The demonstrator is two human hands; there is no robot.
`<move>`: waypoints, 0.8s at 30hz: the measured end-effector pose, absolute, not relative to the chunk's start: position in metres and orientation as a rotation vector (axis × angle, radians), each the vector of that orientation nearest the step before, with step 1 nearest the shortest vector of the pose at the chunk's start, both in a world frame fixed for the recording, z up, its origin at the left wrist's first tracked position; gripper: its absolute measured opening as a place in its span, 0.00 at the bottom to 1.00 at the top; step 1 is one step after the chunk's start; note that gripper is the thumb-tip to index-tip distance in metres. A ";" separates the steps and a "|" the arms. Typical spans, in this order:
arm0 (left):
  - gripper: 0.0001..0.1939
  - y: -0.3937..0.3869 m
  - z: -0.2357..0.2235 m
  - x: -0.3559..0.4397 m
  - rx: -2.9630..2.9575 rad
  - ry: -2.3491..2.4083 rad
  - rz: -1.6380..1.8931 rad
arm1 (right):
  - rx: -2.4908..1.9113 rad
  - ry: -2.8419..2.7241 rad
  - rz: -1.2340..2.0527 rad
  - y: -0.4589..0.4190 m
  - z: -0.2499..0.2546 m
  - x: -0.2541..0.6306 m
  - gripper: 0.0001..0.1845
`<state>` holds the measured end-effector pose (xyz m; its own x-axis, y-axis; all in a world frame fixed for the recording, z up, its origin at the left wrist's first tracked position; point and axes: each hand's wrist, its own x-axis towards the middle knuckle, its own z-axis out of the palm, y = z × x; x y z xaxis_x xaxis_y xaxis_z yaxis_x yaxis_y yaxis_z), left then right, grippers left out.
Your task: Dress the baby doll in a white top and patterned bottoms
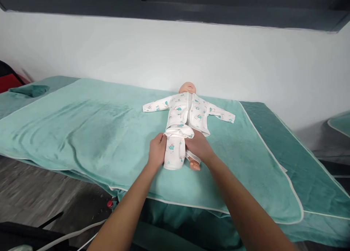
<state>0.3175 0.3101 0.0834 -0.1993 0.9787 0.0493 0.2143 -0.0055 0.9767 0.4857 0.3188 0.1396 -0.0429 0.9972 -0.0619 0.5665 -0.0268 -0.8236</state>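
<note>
A baby doll (187, 87) lies on its back on a teal towel (95, 130), head toward the wall. It wears a white printed jacket (188, 112), open at the front, with both sleeves spread out. White printed trousers (175, 149) are bunched at its waist. My left hand (156, 149) grips the trousers' waistband at the doll's left-hand side. My right hand (199, 146) is closed on the waistband at the other side, over one leg. A bare doll foot (194, 165) pokes out below my right hand.
The towel covers a long table (308, 163) against a white wall (164, 50). A folded dark green cloth (30, 90) lies at the far left. White cables (68, 235) and a small red object (109, 204) are on the floor below the near edge.
</note>
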 end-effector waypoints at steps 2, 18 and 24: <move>0.19 0.317 0.084 0.317 1.378 1.544 1.268 | -1.687 -1.667 0.946 0.318 0.140 0.484 0.06; 0.16 0.312 0.080 0.317 1.437 1.654 1.332 | -1.617 -2.106 0.930 0.304 0.153 0.486 0.06; 0.09 0.302 0.075 0.316 1.317 1.633 1.463 | -1.688 -1.980 0.829 0.306 0.146 0.484 0.05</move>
